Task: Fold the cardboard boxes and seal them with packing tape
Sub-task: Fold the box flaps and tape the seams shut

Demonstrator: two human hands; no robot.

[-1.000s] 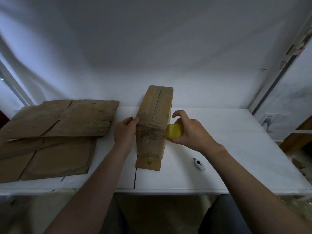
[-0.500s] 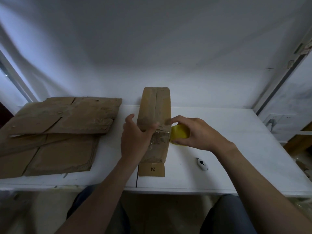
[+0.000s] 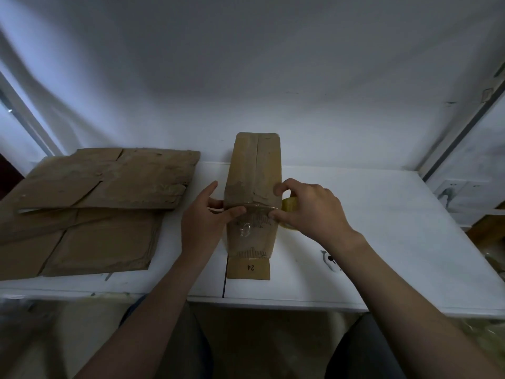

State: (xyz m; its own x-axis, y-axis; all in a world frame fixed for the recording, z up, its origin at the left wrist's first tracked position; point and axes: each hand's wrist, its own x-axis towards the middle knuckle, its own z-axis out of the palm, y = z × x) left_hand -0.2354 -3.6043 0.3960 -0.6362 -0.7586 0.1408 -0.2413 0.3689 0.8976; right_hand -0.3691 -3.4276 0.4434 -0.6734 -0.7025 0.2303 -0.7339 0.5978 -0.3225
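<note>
A narrow folded cardboard box (image 3: 255, 170) stands on the white table (image 3: 382, 242), its near flap marked 24 lying flat towards me. My left hand (image 3: 203, 220) rests against the box's left side, thumb pressing on the near top edge where clear tape crosses it. My right hand (image 3: 308, 209) holds the yellow packing tape roll (image 3: 289, 205) against the box's right side, thumb on the tape strip at the top edge. Most of the roll is hidden behind my fingers.
A stack of flattened cardboard boxes (image 3: 93, 203) covers the table's left part. A small white box cutter (image 3: 329, 260) lies on the table near my right forearm. The white wall runs behind; a door frame stands at far right.
The camera has tilted down slightly. My left thumb has slid onto the box's near top edge over the tape, and my right hand with the roll has stayed beside the box's right side.
</note>
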